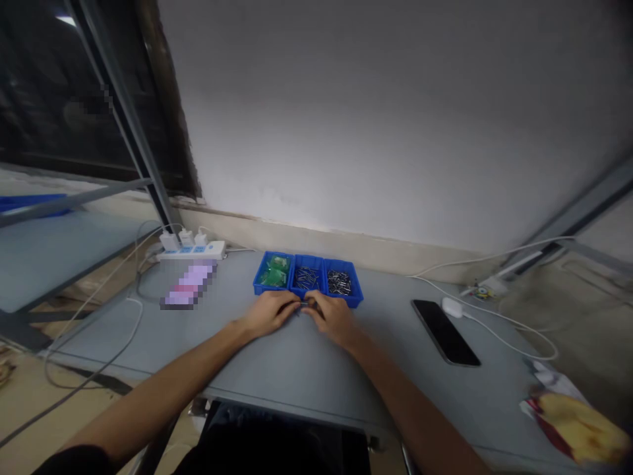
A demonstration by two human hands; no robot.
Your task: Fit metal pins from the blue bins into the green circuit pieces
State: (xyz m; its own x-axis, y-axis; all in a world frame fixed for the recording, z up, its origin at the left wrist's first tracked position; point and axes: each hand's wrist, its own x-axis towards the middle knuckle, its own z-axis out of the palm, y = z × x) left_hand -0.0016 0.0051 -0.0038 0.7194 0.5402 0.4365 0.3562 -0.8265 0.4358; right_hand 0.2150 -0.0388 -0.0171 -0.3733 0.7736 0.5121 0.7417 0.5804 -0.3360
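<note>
Dark clothing (281, 442) fills six o'clock, closest to the camera. Taking the meeting fingertips as the clock's centre, a pale wall (386, 132) stands at twelve and bounds any reach forward. Below it spreads a grey table (316, 379), its near edge running across between five and seven, with both forearms passing over it.

Three blue trays sit side by side just past the hands: the left tray (268, 289) at eleven with green packets (273, 272), the middle tray (309, 260) at twelve with slim metal pieces (306, 278), the right tray (356, 295) at one with shorter metal parts (339, 282). Being so near, they probably suit a short reach by either hand.

A power strip (210, 251) lies at ten, its cords trailing over the left side; a black phone (446, 333) lies at three. Between that phone and the right hand (333, 316), as towards nine beside the left hand (267, 311), bare tabletop gives sideways room.

Both hands are narrowed, fingertips pinching one small piece (303, 304) at the centre, apparently to steady it from two sides; its exact shape is too small to tell.
</note>
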